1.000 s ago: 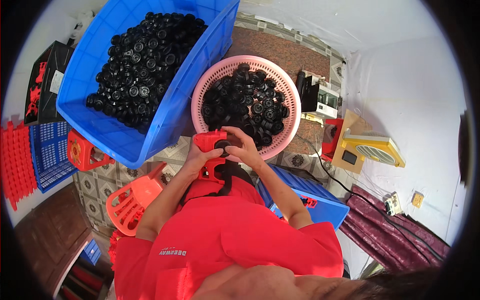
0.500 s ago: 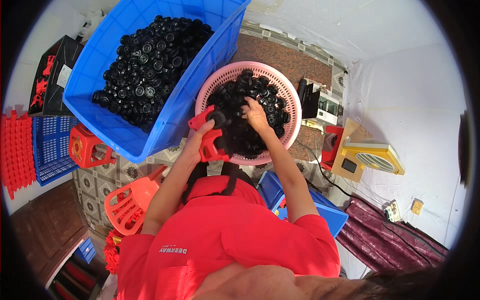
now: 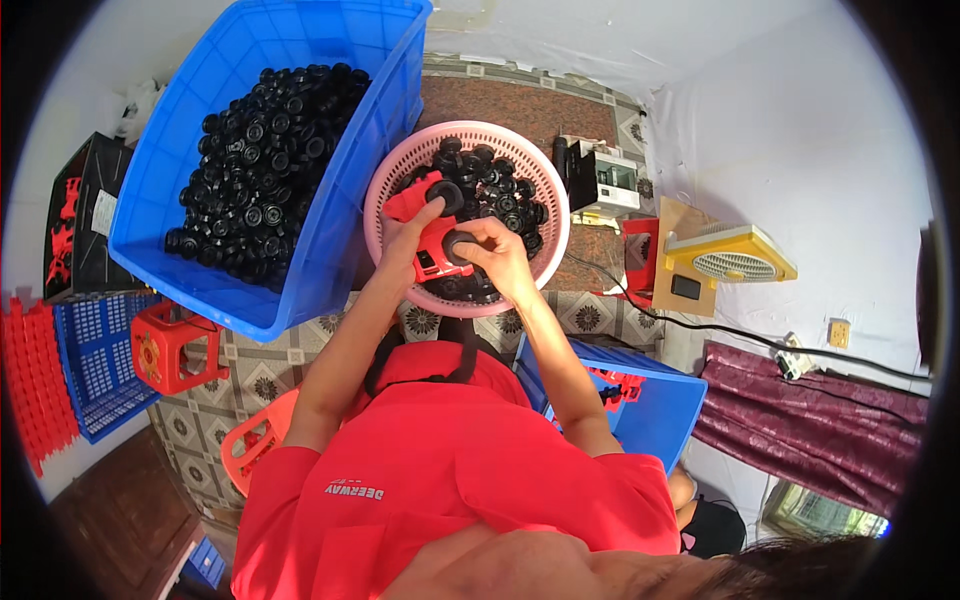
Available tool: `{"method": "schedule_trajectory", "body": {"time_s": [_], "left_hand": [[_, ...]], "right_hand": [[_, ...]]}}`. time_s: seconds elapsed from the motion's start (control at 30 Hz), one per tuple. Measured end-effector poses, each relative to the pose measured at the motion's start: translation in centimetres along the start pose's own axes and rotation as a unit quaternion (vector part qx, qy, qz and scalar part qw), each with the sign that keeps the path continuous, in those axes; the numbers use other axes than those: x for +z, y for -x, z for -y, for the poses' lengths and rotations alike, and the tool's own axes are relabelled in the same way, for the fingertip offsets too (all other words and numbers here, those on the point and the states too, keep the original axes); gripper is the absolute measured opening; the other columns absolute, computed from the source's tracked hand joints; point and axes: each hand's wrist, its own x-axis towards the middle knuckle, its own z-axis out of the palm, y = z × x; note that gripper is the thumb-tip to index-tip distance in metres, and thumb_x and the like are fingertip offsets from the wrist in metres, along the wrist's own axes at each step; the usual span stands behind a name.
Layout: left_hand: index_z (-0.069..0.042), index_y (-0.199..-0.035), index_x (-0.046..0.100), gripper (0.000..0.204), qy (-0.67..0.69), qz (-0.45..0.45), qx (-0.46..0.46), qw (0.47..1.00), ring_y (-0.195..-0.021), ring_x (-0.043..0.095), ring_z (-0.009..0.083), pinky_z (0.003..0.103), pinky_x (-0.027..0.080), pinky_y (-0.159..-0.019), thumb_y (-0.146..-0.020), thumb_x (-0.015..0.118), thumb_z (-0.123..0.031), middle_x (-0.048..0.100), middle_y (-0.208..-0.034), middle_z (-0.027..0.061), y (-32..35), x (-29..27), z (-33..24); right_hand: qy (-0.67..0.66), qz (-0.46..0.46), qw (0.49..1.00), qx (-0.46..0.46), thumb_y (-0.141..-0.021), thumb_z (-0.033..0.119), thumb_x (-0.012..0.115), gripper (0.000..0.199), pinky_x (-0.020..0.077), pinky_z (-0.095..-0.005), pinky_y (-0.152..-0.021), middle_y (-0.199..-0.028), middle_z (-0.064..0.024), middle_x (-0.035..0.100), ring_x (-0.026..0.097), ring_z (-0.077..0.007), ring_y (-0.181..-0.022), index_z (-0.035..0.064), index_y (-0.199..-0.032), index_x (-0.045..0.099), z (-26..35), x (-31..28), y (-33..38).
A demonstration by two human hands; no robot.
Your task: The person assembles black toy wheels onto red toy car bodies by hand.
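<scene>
A red plastic toy car body [image 3: 432, 262] is held over the basket, tilted. My left hand [image 3: 404, 246] is closed around its left side. One black toy wheel [image 3: 444, 198] sits at the body's far end, beside my left fingertips. At the nearer end my right hand [image 3: 503, 262] pinches a second wheel [image 3: 456, 247] between thumb and fingers, pressed against the body's side. Whether this wheel is seated on an axle is hidden. Below both hands stands a round pink basket [image 3: 556, 212], holding many loose black wheels.
A large blue bin [image 3: 300, 305] heaped with black wheels stands at the left, against the basket. A red stool [image 3: 150, 350] is left of it. Blue crates [image 3: 660, 400] with red parts lie right of my body. A yellow-framed fan [image 3: 735, 255] and trailing cable are farther right.
My right hand has come up out of the loose wheels with a wheel and brought it to the car body. My left hand has turned the body. The view has shifted slightly.
</scene>
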Motion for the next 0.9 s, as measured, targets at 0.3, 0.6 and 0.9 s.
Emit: {"method": "schedule_trajectory", "body": {"time_s": [0.3,0.6,0.9], "left_hand": [[-0.002,-0.137,0.037,0.075,-0.079,0.04,-0.054,0.995,-0.102,0.064,0.0196,0.035,0.057,-0.085,-0.076,0.081,-0.009,0.061,-0.118,0.0101,0.8,-0.1,-0.7],[-0.01,-0.14,0.036,0.075,-0.236,0.094,-0.033,0.967,-0.11,0.059,0.0186,0.034,0.05,-0.093,-0.076,0.077,-0.009,0.057,-0.124,0.0077,5.9,-1.3,0.5],[-0.008,-0.14,0.037,0.078,-0.225,0.053,0.027,0.973,-0.119,0.054,0.0201,0.036,0.046,-0.1,-0.074,0.079,-0.011,0.053,-0.131,0.0083,7.0,-1.5,1.5]], "right_hand": [[-0.029,-0.041,0.995,0.092,-0.09,0.02,0.065,0.062,0.0446,-0.029,-0.093,-0.121,-0.0092,0.055,0.053,-0.0131,-0.112,-0.0015,-0.141,0.037,-2.3,0.7,1.7],[-0.239,-0.023,0.964,0.117,-0.095,0.029,0.06,0.067,0.0343,-0.0328,-0.106,-0.133,-0.0158,0.049,0.046,-0.0223,-0.124,0.0002,-0.148,0.03,-3.0,2.7,2.6],[-0.205,0.001,0.972,0.11,-0.086,0.025,0.069,0.07,0.0376,-0.035,-0.104,-0.13,-0.0151,0.052,0.049,-0.0265,-0.122,0.0006,-0.144,0.039,-2.1,1.3,2.8]]}}
